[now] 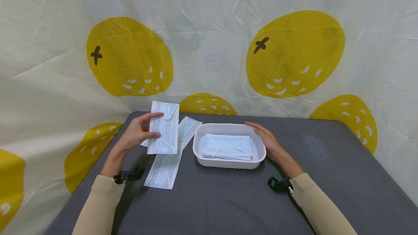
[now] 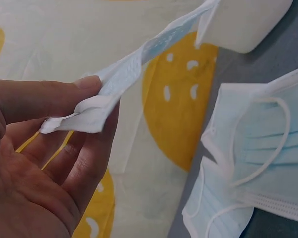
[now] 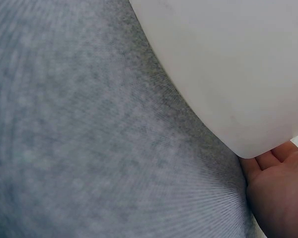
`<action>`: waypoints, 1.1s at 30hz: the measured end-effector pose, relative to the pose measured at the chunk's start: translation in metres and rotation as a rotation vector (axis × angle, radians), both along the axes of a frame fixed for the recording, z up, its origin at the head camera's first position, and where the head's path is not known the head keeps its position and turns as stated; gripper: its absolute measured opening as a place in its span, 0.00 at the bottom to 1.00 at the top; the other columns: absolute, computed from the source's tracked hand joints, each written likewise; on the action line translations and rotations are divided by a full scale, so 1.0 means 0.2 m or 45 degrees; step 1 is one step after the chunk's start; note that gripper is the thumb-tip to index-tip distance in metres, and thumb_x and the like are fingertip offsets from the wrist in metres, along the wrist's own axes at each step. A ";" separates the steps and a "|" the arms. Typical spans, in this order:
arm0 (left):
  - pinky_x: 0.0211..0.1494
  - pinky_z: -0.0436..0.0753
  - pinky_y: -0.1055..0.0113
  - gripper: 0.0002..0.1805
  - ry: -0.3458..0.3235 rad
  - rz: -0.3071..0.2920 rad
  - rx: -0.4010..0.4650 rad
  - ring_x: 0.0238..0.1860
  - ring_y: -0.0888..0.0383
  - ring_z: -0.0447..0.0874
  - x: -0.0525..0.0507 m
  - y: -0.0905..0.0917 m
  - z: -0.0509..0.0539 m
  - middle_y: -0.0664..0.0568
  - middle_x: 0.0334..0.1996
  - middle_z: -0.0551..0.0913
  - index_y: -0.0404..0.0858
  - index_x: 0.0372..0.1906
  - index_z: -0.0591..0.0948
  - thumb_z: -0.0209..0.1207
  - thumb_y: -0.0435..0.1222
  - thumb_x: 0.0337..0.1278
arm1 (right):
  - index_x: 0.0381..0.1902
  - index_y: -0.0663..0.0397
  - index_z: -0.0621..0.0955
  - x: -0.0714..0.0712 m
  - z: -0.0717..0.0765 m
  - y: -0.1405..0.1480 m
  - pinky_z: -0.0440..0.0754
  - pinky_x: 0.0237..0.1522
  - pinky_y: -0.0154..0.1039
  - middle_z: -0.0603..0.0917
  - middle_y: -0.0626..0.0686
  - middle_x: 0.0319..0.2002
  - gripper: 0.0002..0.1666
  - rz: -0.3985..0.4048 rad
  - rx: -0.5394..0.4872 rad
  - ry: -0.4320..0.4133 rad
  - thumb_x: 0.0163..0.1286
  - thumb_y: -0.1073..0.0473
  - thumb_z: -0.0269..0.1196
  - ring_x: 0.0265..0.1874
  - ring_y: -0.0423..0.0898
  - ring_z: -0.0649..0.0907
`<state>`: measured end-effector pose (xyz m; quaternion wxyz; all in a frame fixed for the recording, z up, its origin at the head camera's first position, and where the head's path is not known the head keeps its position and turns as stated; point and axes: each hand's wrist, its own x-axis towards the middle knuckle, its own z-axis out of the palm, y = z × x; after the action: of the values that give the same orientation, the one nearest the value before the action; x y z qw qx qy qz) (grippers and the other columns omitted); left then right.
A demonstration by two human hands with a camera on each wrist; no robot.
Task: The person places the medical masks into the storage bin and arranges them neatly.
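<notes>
My left hand [image 1: 135, 133] pinches a pale blue pleated face mask [image 1: 164, 128] between thumb and fingers, held up over the left part of the table. In the left wrist view the held mask [image 2: 121, 74] appears edge-on, and the thumb [image 2: 54, 96] presses on its near side. Below it, more masks [image 1: 163, 171] lie overlapping on the table. A white plastic tub [image 1: 213, 162] stands to their right with a stack of masks [image 1: 226, 146] inside. My right hand [image 1: 269, 142] rests against the tub's right side, fingers extended along it; the tub partly hides them in the right wrist view.
A dark grey cloth covers the table [image 1: 212, 202]. Behind it hangs a pale curtain [image 1: 209, 64] with large yellow fruit prints, which also runs along the left side. Each wrist carries a black strap mount [image 1: 281, 184].
</notes>
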<state>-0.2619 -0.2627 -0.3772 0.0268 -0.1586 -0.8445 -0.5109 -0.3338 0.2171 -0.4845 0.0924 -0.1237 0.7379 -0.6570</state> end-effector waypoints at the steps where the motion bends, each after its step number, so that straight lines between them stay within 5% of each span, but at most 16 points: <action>1: 0.44 0.88 0.67 0.39 0.006 0.001 0.002 0.45 0.45 0.84 0.00 0.01 0.00 0.32 0.63 0.75 0.38 0.74 0.72 0.71 0.27 0.56 | 0.78 0.48 0.69 0.00 0.00 0.00 0.78 0.57 0.26 0.67 0.54 0.78 0.27 -0.001 -0.005 -0.007 0.87 0.53 0.42 0.69 0.47 0.74; 8: 0.42 0.87 0.68 0.38 0.050 0.017 0.012 0.43 0.51 0.84 -0.02 0.10 -0.03 0.35 0.63 0.79 0.40 0.73 0.74 0.71 0.26 0.55 | 0.79 0.50 0.67 0.00 0.00 0.01 0.78 0.57 0.27 0.66 0.55 0.79 0.27 0.007 -0.018 -0.004 0.87 0.54 0.41 0.70 0.49 0.74; 17: 0.43 0.87 0.67 0.38 0.063 -0.105 0.062 0.47 0.44 0.86 -0.06 0.27 -0.02 0.37 0.67 0.77 0.41 0.73 0.75 0.71 0.25 0.55 | 0.80 0.55 0.64 0.01 0.00 0.00 0.76 0.60 0.30 0.64 0.57 0.80 0.29 0.023 -0.060 -0.004 0.87 0.54 0.42 0.75 0.59 0.69; 27: 0.44 0.89 0.61 0.36 -0.059 -0.255 0.048 0.49 0.45 0.86 -0.21 0.53 0.04 0.38 0.64 0.79 0.44 0.70 0.77 0.68 0.24 0.55 | 0.79 0.53 0.66 0.00 0.01 -0.01 0.76 0.59 0.27 0.65 0.56 0.79 0.28 0.004 -0.058 0.008 0.87 0.53 0.42 0.74 0.57 0.70; 33: 0.53 0.87 0.59 0.36 -0.040 -0.352 -0.078 0.55 0.46 0.84 -0.31 0.67 0.06 0.41 0.67 0.78 0.44 0.69 0.78 0.68 0.22 0.53 | 0.79 0.52 0.66 0.00 0.00 -0.02 0.77 0.58 0.27 0.65 0.57 0.79 0.28 0.022 -0.077 0.000 0.87 0.54 0.42 0.74 0.57 0.70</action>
<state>-0.3242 -0.1286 -0.3661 -0.0620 -0.2662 -0.8300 -0.4861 -0.3330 0.2140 -0.4846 0.0942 -0.1329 0.7166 -0.6782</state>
